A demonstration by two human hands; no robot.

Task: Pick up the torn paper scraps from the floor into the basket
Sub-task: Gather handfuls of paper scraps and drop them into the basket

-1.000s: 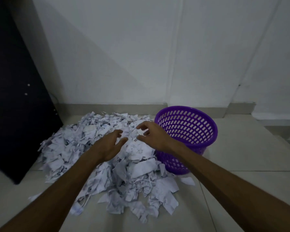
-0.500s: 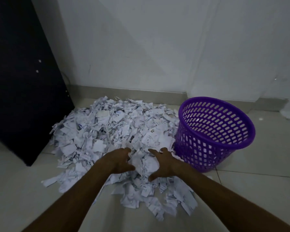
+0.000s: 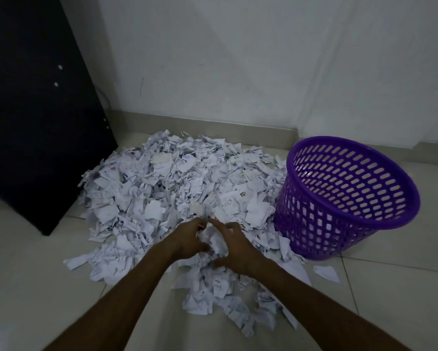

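Paper scraps (image 3: 177, 188) are lying in a wide white heap on the tiled floor (image 3: 35, 287), spreading from the foot of the wall (image 3: 238, 59) toward the viewer. A dark panel (image 3: 35, 110) is leaning at the heap's left edge, its lower corner resting on the tiles. Just beside the heap's right edge a purple basket (image 3: 352, 231) is standing, perforated and tilting a little, with no scraps showing inside it. At the near middle of the heap, the left hand (image 3: 187, 239) and the right hand (image 3: 238, 249) are cupping toward each other, fingers curled, pressing a crumpled clump of scraps (image 3: 216, 243) between them. One stray scrap (image 3: 325, 272) is lying apart on the tiles near the basket's base.
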